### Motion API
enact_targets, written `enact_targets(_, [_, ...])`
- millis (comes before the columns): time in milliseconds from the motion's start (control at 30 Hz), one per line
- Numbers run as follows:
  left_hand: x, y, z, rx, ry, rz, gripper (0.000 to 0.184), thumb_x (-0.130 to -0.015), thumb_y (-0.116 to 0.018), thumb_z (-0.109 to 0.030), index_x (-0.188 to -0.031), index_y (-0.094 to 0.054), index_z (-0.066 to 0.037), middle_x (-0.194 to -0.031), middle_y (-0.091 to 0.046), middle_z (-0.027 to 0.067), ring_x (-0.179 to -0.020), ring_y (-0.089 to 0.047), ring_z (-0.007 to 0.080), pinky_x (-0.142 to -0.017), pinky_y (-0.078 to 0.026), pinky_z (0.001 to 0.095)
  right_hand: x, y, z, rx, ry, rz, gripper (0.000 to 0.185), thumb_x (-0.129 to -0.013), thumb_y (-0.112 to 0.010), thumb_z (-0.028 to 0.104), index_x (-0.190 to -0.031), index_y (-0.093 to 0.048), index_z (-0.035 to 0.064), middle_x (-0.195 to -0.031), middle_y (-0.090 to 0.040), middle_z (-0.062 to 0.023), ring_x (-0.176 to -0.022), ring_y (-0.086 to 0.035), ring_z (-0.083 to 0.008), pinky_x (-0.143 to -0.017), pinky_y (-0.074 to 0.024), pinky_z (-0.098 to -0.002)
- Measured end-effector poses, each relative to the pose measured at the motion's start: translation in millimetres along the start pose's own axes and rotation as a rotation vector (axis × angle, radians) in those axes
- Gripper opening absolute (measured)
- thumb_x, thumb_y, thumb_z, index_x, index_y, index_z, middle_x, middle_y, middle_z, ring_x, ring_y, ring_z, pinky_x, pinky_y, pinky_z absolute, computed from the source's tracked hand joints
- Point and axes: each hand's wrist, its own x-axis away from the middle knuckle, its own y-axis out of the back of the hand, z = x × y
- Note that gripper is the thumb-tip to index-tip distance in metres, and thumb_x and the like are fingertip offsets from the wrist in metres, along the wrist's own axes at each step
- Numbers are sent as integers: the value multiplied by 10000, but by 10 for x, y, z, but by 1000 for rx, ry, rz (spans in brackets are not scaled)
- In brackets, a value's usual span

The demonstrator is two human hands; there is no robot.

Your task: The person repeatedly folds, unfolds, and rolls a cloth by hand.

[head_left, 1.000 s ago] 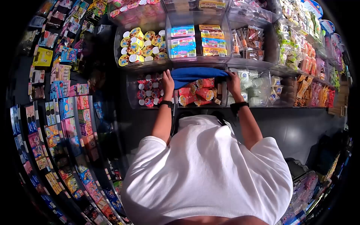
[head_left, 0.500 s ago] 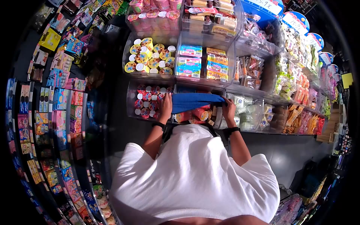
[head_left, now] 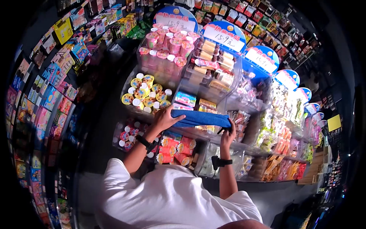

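Now I see the blue cloth stretched between both hands, in front of the snack packs and blocking some of them from my view. The left hand has its fingers gripping one end, and the right hand has its fingers around the other; whether the cloth touches the packs I cannot tell. Yellow cups sit near the left hand, with pink cups higher up and round signs behind. Half a second ago the cloth partly covered the red packets; now they show below it.
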Motion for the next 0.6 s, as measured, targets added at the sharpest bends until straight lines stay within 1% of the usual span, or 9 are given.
enact_targets(67, [-373, -134, 51, 89, -30, -161, 661, -786, -693, -618, -1038, -600, -13, -821, -675, 204, -767, -665, 386, -666, -530, 459, -327, -47, -178, 398, 171, -40, 565, -742, -428, -107, -1181, -693, 132, -1025, -553, -109, -940, -554, -231, -849, -463, -332])
enact_targets(100, [-565, -250, 143, -58, -78, -225, 618, -819, -688, -564, -1067, -575, -9, -894, -674, 217, -821, -660, 380, -677, -523, 461, -491, -101, -356, 423, 224, -40, 511, -732, -485, -75, -1113, -729, 162, -1000, -518, -138, -954, -550, -303, -897, -454, -381])
enact_targets(133, [-726, -266, 179, -137, 39, -69, 652, -834, -668, -566, -1137, -561, 1, -976, -664, 243, -896, -652, 385, -711, -523, 467, -588, -179, -304, 513, 196, -29, 463, -753, -522, -50, -1093, -743, 172, -999, -532, -156, -943, -560, -313, -893, -458, -387])
enact_targets(267, [-1131, -724, 580, -22, 106, -66, 766, -857, -634, -573, -1329, -469, 8, -1038, -658, 258, -962, -637, 419, -766, -522, 507, -1071, -354, -523, 597, 98, 110, 432, -768, -540, -14, -1091, -751, 182, -986, -578, -195, -948, -579, -342, -895, -469, -390])
enact_targets(400, [-1355, -814, 628, -54, 43, -160, 757, -870, -617, -576, -1316, -474, 19, -1000, -663, 261, -869, -658, 415, -666, -545, 477, -1367, -404, -563, 681, 106, 172, 474, -733, -504, 31, -1117, -740, 179, -897, -614, -223, -914, -592, -376, -906, -477, -421])
enact_targets(467, [-1469, -888, 587, -146, 96, -155, 696, -900, -591, -551, -1282, -489, 21, -978, -668, 248, -852, -661, 408, -667, -545, 475, -1472, -432, -630, 688, 130, 194, 463, -758, -499, 24, -1117, -741, 187, -926, -619, -236, -906, -594, -385, -893, -485, -429])
enact_targets(533, [-1513, -1041, 697, -48, -59, -420, 629, -942, -550, -509, -1268, -492, 26, -979, -669, 240, -854, -656, 407, -681, -543, 465, -1489, -466, -732, 690, 73, 161, 458, -769, -497, 22, -1116, -742, 194, -987, -618, -252, -908, -610, -397, -884, -492, -433])
enact_targets(567, [-1464, -1014, 646, -49, 15, -365, 599, -972, -509, -481, -1279, -484, 33, -1000, -664, 247, -875, -645, 420, -710, -541, 459, -1460, -449, -821, 662, 28, 150, 454, -772, -497, 26, -1117, -742, 193, -976, -616, -252, -904, -612, -397, -880, -492, -435])
enact_targets(600, [-1418, -1023, 613, 71, 38, -389, 529, -973, -536, -428, -1229, -498, 33, -1028, -644, 256, -924, -621, 435, -762, -521, 470, -1433, -482, -854, 627, -12, 133, 450, -776, -497, 29, -1118, -741, 191, -966, -614, -251, -900, -614, -397, -875, -493, -437])
